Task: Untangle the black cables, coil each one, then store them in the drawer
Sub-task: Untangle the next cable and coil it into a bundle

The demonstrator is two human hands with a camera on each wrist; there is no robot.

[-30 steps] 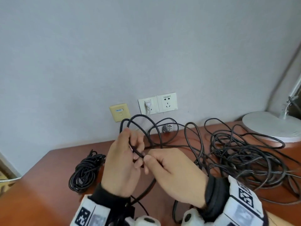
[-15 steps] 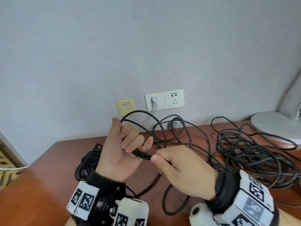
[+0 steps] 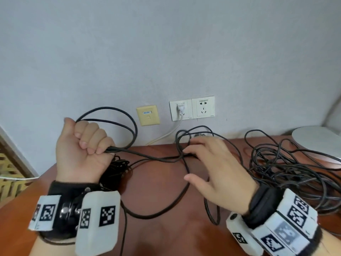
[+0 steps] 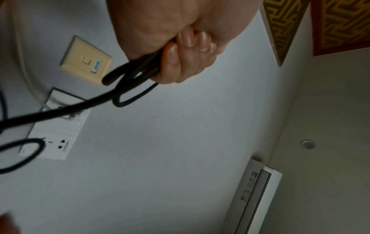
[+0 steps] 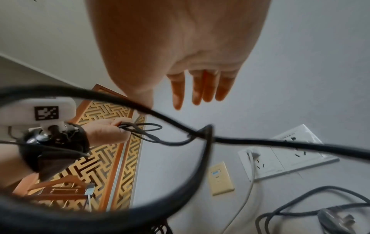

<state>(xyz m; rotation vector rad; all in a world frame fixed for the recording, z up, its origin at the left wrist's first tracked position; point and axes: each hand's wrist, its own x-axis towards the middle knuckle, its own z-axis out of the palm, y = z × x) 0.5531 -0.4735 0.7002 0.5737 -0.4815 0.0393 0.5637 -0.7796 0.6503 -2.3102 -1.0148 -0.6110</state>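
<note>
Right now my left hand (image 3: pixel 83 152) is a closed fist, raised above the near-left part of the reddish-brown wooden desk (image 3: pixel 166 228), fingers curled tight round a few strands of smooth, round black cable (image 3: pixel 118 115). Two loops of it arch up and over from the fist toward the wall, and one strand runs from my grip rightward across the desk toward my other hand. From the left wrist view the strands bunch under my fingertips (image 4: pixel 172 55) and bend into narrow hairpin shapes. My right hand (image 3: pixel 217 174) hovers flat over the middle of the desk, fingers straight and spread, thumb out to the side, gripping nothing; the fingertips reach toward a crossing of cable strands, though I cannot tell whether they actually touch it. To the far right lies a loose, wiry tangle of cables (image 3: pixel 287 172), many thin loops piled over each other, beside the smooth pale disc of a lamp base (image 3: pixel 317 143). Behind my left wrist sits a tighter coiled bundle (image 3: pixel 118 169), mostly hidden by the hand. On the matte grey wall are a yellowish square data plate (image 3: pixel 148 115) and a glossy white double socket (image 3: pixel 191 108) with a white plug and cord in its left half. A grey plug (image 5: pixel 336 220) lies on the desk near the wall.
</note>
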